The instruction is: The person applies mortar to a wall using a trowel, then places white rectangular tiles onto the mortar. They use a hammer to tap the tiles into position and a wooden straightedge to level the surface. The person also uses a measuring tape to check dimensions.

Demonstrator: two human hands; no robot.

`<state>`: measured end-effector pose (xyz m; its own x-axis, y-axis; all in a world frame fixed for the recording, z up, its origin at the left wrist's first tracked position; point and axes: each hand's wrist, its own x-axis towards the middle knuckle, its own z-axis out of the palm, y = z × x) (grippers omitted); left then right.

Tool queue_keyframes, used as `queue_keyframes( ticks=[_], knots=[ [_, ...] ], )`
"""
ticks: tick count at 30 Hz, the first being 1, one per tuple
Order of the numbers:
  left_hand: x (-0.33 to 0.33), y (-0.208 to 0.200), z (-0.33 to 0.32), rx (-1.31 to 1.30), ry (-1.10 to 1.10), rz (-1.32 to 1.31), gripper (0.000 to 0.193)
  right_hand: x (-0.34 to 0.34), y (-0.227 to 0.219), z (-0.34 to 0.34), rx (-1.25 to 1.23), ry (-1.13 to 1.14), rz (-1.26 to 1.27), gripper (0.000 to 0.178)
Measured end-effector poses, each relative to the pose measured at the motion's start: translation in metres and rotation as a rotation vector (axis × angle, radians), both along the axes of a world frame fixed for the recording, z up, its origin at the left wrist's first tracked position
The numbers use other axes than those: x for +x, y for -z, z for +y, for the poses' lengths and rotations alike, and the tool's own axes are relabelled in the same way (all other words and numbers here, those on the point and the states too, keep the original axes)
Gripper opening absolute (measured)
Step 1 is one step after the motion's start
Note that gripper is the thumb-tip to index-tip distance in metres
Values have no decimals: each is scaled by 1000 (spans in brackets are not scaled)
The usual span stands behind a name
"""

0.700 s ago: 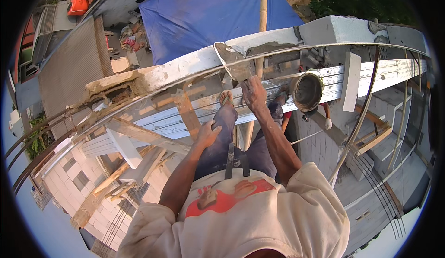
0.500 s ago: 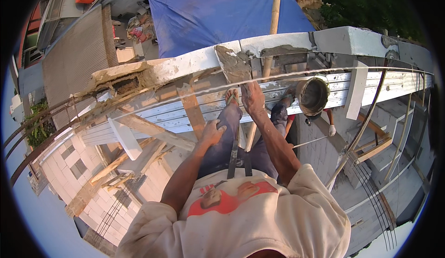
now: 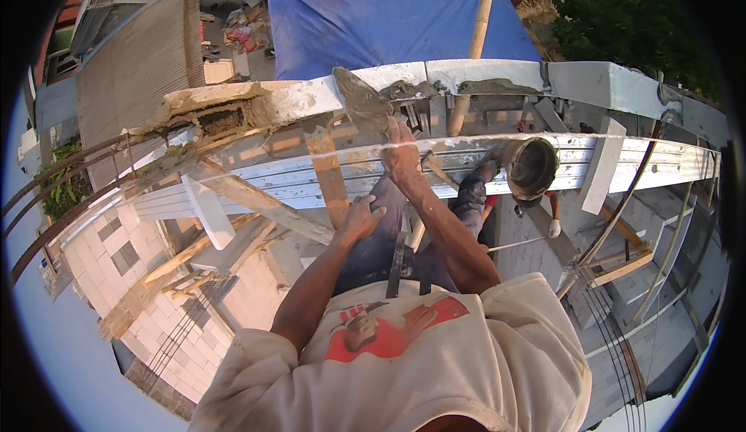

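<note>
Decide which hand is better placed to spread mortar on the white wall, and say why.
Probably the right hand: it grips the mortar-smeared trowel, whose blade is up at the white wall. The left hand holds no visible tool and lies farther back, by the left thigh.

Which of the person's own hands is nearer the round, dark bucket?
Right. The right hand, gripping a grey mortar-smeared trowel, is left of the bucket; the left hand, by the left thigh, is farther left and lower in view.

Single fisheye view from the wearer's head, facing steeply down, shirt (image 3: 435, 378) closest at the lower edge, hands (image 3: 401, 156) at middle range, tarp (image 3: 381, 20) farther off at top.
</note>
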<state>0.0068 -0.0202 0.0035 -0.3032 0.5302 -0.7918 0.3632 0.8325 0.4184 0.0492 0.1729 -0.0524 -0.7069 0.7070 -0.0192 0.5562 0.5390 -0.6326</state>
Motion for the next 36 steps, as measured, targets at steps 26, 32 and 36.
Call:
queue_keyframes(
  ticks=[26, 32, 36],
  knots=[
    [134, 55, 155, -641, 861, 475, 119, 499, 226, 152, -631, 989, -621, 25],
    [149, 69, 160, -699, 929, 524, 133, 501, 310, 191, -603, 1077, -624, 25],
    [153, 74, 146, -686, 935, 549, 133, 476, 298, 169, -746, 945, -621, 27]
  ],
)
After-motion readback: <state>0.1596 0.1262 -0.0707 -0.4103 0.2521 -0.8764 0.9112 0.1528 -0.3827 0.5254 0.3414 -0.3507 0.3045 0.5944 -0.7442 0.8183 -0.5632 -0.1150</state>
